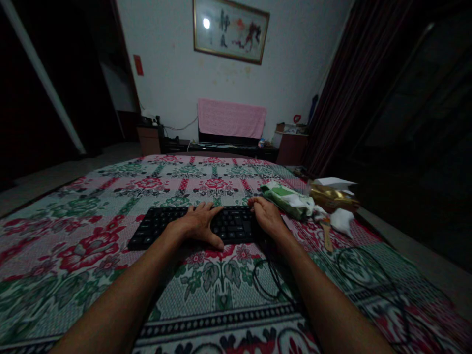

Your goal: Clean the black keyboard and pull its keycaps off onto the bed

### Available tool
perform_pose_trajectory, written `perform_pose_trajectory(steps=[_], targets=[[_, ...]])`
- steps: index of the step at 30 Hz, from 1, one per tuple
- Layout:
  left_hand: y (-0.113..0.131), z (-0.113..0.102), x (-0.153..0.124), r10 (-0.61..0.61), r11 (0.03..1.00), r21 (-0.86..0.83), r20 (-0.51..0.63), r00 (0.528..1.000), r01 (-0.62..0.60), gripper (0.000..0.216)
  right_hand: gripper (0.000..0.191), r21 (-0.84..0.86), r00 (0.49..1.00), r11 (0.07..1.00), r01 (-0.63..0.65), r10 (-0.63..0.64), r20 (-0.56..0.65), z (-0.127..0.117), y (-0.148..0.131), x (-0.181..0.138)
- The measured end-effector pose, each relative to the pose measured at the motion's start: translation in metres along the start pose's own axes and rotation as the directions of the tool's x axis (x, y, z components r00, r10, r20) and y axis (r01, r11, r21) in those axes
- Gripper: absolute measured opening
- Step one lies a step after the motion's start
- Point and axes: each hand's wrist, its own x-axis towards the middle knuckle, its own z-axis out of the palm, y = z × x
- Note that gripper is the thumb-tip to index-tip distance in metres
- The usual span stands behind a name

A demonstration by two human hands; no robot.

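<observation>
Spreading the left hand [197, 223] palm down across the middle of the black keyboard [232, 225], opening its grip wide: fanning the fingers between eleven and two o'clock and angling the thumb toward four o'clock, down to the near edge of the keys. Setting the right hand [268, 217] at the keyboard's three o'clock end, curling the fingers toward ten o'clock; bending this second grip inward, but not being able to tell whether pinching the keyboard's end or only lying against it. Having the keyboard lying flat between and under both hands, running lengthwise from nine to three o'clock on the flower-patterned cloth [221, 275].

Trailing a looped black cable [273, 271] at six o'clock from the right hand, beside the forearm. Finding a green and white soft pack [289, 199] lying at two o'clock, near the right hand, and a gold packet [334, 197] sitting at three o'clock from that pack, with a white sheet [335, 183] lying over it. Noticing a crumpled white wad [342, 220] resting at six o'clock from the gold packet, with a wooden handle [328, 238] lying at seven o'clock from the wad. Facing a pink towel [232, 118] hanging at twelve o'clock, below a framed picture [231, 32].
</observation>
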Motion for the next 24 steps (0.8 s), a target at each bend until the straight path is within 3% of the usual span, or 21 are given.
perform_pose_trajectory(steps=[3, 7, 17, 24], targets=[[0.0, 0.0, 0.001, 0.021, 1.0, -0.003, -0.011, 1.0, -0.021, 0.118, 0.028, -0.119, 0.992, 0.987, 0.104, -0.095, 0.078, -0.001, -0.002, -0.003], [0.004, -0.002, -0.003, 0.03, 1.0, -0.009, -0.008, 1.0, -0.03, 0.118, 0.035, -0.089, 0.986, 0.994, 0.071, -0.057, 0.155, -0.007, -0.01, -0.006], [0.014, -0.007, -0.008, 0.012, 0.999, 0.032, 0.039, 0.999, -0.013, 0.111, 0.033, -0.178, 0.985, 0.98, 0.088, -0.06, 0.161, -0.016, -0.003, 0.0], [0.011, -0.004, -0.006, 0.034, 0.999, 0.04, -0.001, 0.999, -0.034, 0.111, 0.031, -0.494, 0.966, 0.835, 0.242, -0.16, 0.202, 0.005, -0.012, 0.003]])
